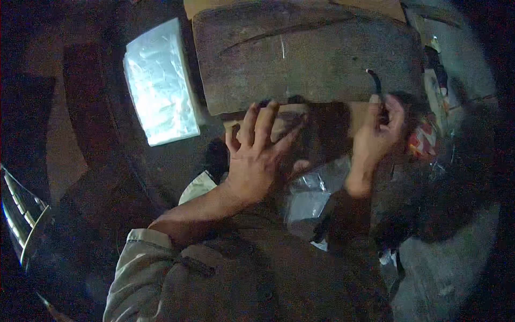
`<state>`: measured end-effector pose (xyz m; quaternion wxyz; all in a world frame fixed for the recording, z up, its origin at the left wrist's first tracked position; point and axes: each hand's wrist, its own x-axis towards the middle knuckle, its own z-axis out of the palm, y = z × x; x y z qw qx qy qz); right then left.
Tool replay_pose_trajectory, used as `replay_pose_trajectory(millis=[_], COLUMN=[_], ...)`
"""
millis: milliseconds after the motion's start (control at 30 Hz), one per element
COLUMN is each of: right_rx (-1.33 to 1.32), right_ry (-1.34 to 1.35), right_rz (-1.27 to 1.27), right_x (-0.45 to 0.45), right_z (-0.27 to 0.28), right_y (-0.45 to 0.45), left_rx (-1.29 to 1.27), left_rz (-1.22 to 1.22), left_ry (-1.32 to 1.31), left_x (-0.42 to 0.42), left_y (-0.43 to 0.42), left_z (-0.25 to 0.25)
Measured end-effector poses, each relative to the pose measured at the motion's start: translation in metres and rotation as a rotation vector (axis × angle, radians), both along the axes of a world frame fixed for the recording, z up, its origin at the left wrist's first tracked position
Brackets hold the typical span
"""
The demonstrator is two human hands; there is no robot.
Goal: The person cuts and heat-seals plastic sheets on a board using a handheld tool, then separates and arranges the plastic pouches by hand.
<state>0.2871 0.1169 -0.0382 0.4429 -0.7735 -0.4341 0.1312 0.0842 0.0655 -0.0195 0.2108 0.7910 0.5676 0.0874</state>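
My left hand (257, 155) lies with its fingers spread at the near edge of a worn brown board (311, 59), over something pale that is partly hidden beneath it. Off to the right, my right hand (378, 129) has its fingers curled round a thin dark curved tool (374, 80), whose light tip points up over the board. The tool's lower part is hidden in the hand. A stack of clear plastic bags (162, 86) rests to the left of the board.
A red and white packet (423, 142) is right of my right hand. Crumpled clear plastic (310, 201) sits below, between my forearms. Small dark items line the board's right side. A metal wire guard (21, 209) shows at far left.
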Motion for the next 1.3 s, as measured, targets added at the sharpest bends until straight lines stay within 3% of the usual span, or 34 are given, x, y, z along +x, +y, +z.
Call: replay_pose_trajectory(millis=[33,100,133,167,200,267,400,467,500,667,733,767,800,867,933,1000,1067,1100,1133,1200,1300], right_rx=[-0.018,-0.01,-0.305,-0.12,-0.263,-0.269,-0.24,-0.259,-0.464,-0.373,-0.331,-0.413,-0.498,-0.391,-0.377,-0.489,-0.541,-0.521,-0.513,-0.448,-0.384], right_ry=[-0.12,0.41,0.335,0.62,0.654,0.756,0.68,0.915,0.675,0.817,0.82,0.971,1.123,1.08,1.058,1.011,0.792,1.03,1.028,1.614,1.597], right_rz=[0.044,0.126,0.123,0.245,0.257,0.29,0.309,0.111,0.1,0.299,0.367,0.296,0.22,0.275,0.329,0.391,0.562,0.529,0.529,0.426,0.28], right_x=[-0.004,-0.019,-0.028,-0.038,-0.044,-0.058,-0.068,-0.08,-0.075,-0.06,-0.063,-0.065,-0.069,-0.073,-0.079,-0.077,-0.08,-0.083,-0.086,-0.093,-0.107], right_z=[0.0,-0.013,-0.006,-0.021,-0.023,-0.028,-0.044,-0.025,-0.023,-0.011,0.013,0.035,0.053,0.058,0.071,0.085,0.086,0.081,0.08,0.078,0.084], right_y=[-0.008,-0.028,-0.036,-0.042,-0.049,-0.055,-0.052,-0.04,-0.032,-0.041,-0.047,-0.05,-0.055,-0.082,-0.101,-0.112,-0.133,-0.143,-0.149,-0.16,-0.169], left_rx=[0.01,-0.071,-0.061,-0.089,-0.114,-0.1,-0.196,-0.233,-0.243,-0.266,-0.823,-1.171,-1.168,-1.245,-1.247,-1.128,-1.172,-1.172,-1.17,-1.152,-1.153], left_rz=[-0.003,-0.133,-0.135,-0.143,-0.153,-0.169,-0.112,-0.068,-0.051,0.011,0.316,0.428,0.425,0.347,0.278,0.414,0.365,0.323,0.277,0.28,0.309], left_ry=[-0.004,-0.03,-0.031,-0.069,-0.107,-0.087,-0.111,-0.169,-0.165,-0.258,-1.052,-1.105,-1.109,-1.574,-1.593,-1.623,-1.662,-1.704,-1.746,-1.775,-1.646], left_x=[-0.004,-0.015,-0.021,-0.026,-0.031,-0.038,-0.047,-0.049,-0.051,-0.06,-0.057,-0.063,-0.062,-0.06,-0.058,-0.056,-0.062,-0.067,-0.069,-0.075,-0.086], left_y=[-0.004,-0.015,-0.022,-0.03,-0.034,-0.039,-0.04,-0.038,-0.039,-0.045,-0.038,-0.028,-0.026,-0.025,-0.02,-0.02,-0.021,-0.024,-0.026,-0.035,-0.044], left_z=[0.001,0.0,-0.003,-0.006,-0.006,0.001,0.011,0.016,0.016,0.003,0.009,0.017,0.016,0.006,0.023,0.037,0.056,0.058,0.062,0.081,0.107])
